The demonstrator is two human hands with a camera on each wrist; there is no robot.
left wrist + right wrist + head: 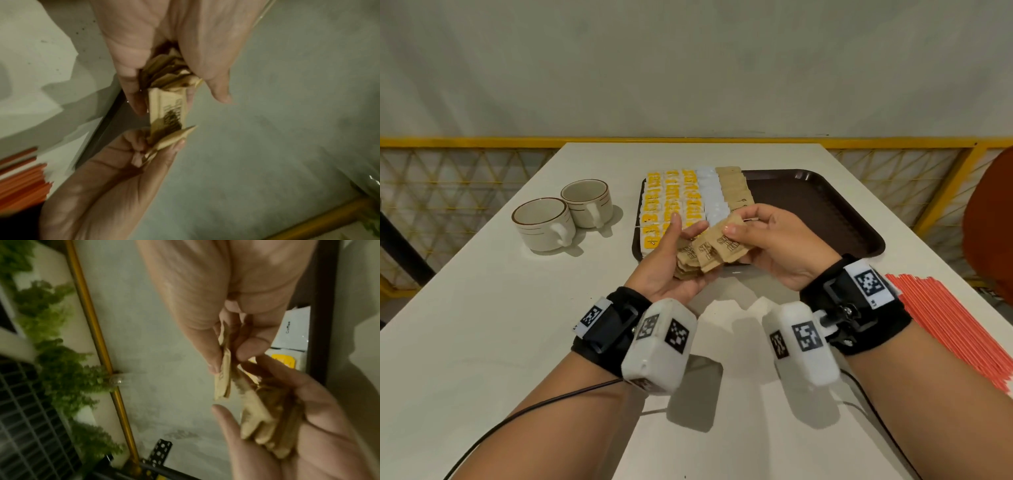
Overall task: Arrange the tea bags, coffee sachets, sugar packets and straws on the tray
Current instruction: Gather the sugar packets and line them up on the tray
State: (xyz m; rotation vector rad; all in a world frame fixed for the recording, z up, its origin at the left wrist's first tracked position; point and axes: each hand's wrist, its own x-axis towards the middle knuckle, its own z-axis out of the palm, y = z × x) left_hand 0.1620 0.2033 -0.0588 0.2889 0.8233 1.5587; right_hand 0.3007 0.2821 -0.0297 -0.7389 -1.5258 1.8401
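Observation:
A dark brown tray (815, 209) lies on the white table. Its left part holds rows of yellow tea bags (671, 202), white sachets (711, 197) and brown sugar packets (734, 186). In front of the tray my left hand (681, 240) lies palm up and cradles a stack of brown packets (690, 262), fingers curled round it (164, 73). My right hand (743, 229) pinches brown packets (729, 245) between thumb and fingers at the top of that stack (223, 378). Orange straws (955, 329) lie in a bundle on the table at the right.
Two white cups (561, 216) with brown rims stand left of the tray. The tray's right half (825, 192) is bare. A yellow railing (482, 142) runs behind the table, and a red-brown chair back (993, 219) shows at the far right.

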